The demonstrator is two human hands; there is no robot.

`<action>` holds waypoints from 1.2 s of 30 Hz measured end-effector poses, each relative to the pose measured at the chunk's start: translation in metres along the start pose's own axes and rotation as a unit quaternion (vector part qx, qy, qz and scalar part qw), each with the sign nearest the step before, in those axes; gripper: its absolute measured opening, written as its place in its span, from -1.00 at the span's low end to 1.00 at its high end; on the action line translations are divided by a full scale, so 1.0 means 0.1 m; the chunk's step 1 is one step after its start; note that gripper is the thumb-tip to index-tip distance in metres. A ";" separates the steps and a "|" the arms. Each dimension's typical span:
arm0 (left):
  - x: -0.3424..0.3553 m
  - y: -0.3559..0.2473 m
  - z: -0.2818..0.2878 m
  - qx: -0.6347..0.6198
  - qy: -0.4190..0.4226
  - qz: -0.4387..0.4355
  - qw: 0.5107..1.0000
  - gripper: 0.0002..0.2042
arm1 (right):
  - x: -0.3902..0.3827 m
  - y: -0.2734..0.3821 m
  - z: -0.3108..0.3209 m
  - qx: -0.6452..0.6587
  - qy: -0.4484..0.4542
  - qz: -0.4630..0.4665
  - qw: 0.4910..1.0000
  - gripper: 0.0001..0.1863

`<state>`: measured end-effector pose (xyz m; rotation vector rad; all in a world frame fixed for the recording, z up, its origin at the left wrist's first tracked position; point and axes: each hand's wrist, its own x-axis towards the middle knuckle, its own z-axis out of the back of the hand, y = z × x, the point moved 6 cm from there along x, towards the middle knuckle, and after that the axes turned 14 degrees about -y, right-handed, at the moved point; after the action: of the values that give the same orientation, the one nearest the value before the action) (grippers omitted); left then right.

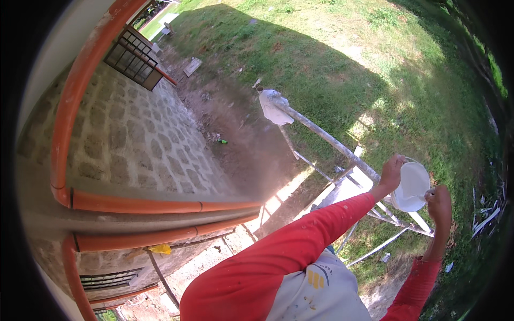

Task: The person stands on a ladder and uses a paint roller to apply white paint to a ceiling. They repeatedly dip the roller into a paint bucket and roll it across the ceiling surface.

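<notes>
Left hand point(393, 171) is curled at the near-left rim of a white plastic bucket point(413, 182), apparently gripping it, while the right hand point(440, 204) closes around a small pale item at the opposite rim; whether that is a brush handle or part of the bucket is too small to tell. The bucket is out at the right, tipped so its pale inside faces the wearer, beside the paint-spattered scaffold pole point(337, 143). The step in hand looks like steadying the bucket while the right hand works at its mouth; I judge that the next move calls for a firm left hold and a controlled right wrist. The left arm reaches long across the torso in its red sleeve point(278, 235); the right forearm rises steeply, fist upright
</notes>
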<state>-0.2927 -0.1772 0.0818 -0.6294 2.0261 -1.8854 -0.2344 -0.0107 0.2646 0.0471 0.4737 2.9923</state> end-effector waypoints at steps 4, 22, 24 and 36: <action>0.04 -0.03 -0.02 -0.015 0.028 0.022 0.999 -0.58 | -0.04 0.10 0.08 -0.025 -0.034 0.046 0.998 -0.75; 0.09 0.21 -0.17 0.020 0.046 0.038 0.998 -0.55 | 0.17 0.10 -0.03 -0.042 -0.050 0.032 0.997 -0.81; 0.09 0.20 -0.18 0.033 0.060 0.018 0.997 -0.55 | 0.06 0.06 0.08 -0.044 -0.088 0.059 0.993 -0.80; 0.00 0.13 -0.07 0.021 0.066 0.037 0.997 -0.57 | 0.06 0.12 0.12 -0.073 -0.050 0.052 0.995 -0.80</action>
<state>-0.2972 -0.1704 0.0699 -0.4218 2.0526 -1.9676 -0.2415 -0.0176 0.2795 0.2145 0.2474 3.0986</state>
